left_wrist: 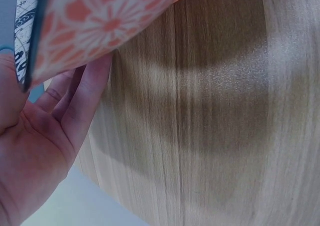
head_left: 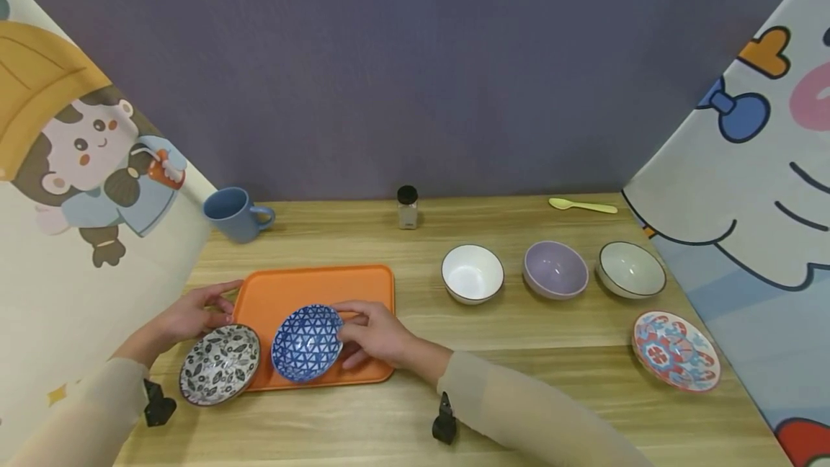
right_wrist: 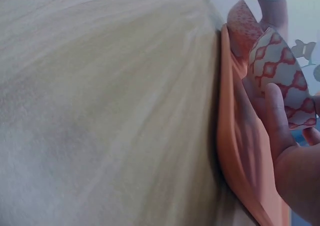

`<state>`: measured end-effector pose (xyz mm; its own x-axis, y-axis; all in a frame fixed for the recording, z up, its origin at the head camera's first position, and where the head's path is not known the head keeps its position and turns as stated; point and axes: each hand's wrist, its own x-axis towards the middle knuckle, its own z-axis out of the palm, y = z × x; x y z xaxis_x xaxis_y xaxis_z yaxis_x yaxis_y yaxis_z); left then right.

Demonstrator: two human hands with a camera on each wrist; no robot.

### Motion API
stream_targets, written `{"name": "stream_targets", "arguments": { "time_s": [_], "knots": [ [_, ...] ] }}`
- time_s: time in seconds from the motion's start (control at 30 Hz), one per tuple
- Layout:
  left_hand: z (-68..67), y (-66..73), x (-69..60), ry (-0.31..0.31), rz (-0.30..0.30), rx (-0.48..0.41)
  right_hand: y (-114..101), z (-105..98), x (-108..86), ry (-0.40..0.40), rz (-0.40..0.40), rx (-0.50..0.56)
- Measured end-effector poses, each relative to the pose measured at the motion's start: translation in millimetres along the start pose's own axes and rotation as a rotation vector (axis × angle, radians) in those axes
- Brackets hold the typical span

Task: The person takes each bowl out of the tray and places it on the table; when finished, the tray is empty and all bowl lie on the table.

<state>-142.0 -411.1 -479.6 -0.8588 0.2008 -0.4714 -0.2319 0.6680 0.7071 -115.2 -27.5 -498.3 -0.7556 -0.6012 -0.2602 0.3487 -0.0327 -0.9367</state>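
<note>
My left hand (head_left: 197,314) holds the rim of a bowl with a black-and-white leaf pattern inside (head_left: 220,366). In the left wrist view this bowl tilts above the wooden table, showing an orange-red flower outside (left_wrist: 107,23), with the thumb at its rim and other fingers beneath. My right hand (head_left: 379,334) grips the right side of a blue-and-white triangle-patterned bowl (head_left: 307,343), which is over the orange tray (head_left: 318,279). Its outside carries a red lattice pattern (right_wrist: 280,68) in the right wrist view. The leaf-patterned bowl overlaps the tray's left edge in the head view.
White (head_left: 472,274), purple (head_left: 555,270) and pale grey-green (head_left: 631,270) bowls stand right of the tray. A red-and-blue patterned dish (head_left: 676,350) lies near the right edge. Along the back are a blue mug (head_left: 235,216), a black-lidded jar (head_left: 407,209) and a yellow-green spoon (head_left: 582,205).
</note>
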Motion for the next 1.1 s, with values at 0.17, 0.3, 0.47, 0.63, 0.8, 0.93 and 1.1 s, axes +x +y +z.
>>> {"name": "stream_targets", "arguments": {
  "time_s": [0.17, 0.3, 0.47, 0.63, 0.8, 0.93, 1.1],
  "knots": [
    [-0.7, -1.2, -0.4, 0.003, 0.006, -0.002, -13, -6, -5.8, 0.029, -0.023, 0.012],
    [-0.5, -1.5, -0.6, 0.001, 0.021, -0.009, -26, -13, -13.9, 0.058, -0.041, 0.027],
    [-0.8, -2.2, -0.3, 0.001, 0.036, -0.021, -40, -25, -25.7, 0.081, -0.050, 0.016],
    [0.3, -2.9, 0.2, 0.008, 0.037, -0.012, -52, -43, -39.8, 0.087, -0.077, 0.003],
    [1.2, -4.4, 1.7, 0.015, 0.038, -0.005, -67, -62, -60.5, 0.133, -0.103, -0.015],
    [1.2, -6.5, 2.5, 0.015, 0.039, -0.005, -78, -80, -80.3, 0.197, -0.101, -0.045],
    [1.0, -7.9, 2.8, 0.012, 0.050, -0.017, -86, -104, -106.8, 0.263, -0.109, -0.060]
  ]
}}
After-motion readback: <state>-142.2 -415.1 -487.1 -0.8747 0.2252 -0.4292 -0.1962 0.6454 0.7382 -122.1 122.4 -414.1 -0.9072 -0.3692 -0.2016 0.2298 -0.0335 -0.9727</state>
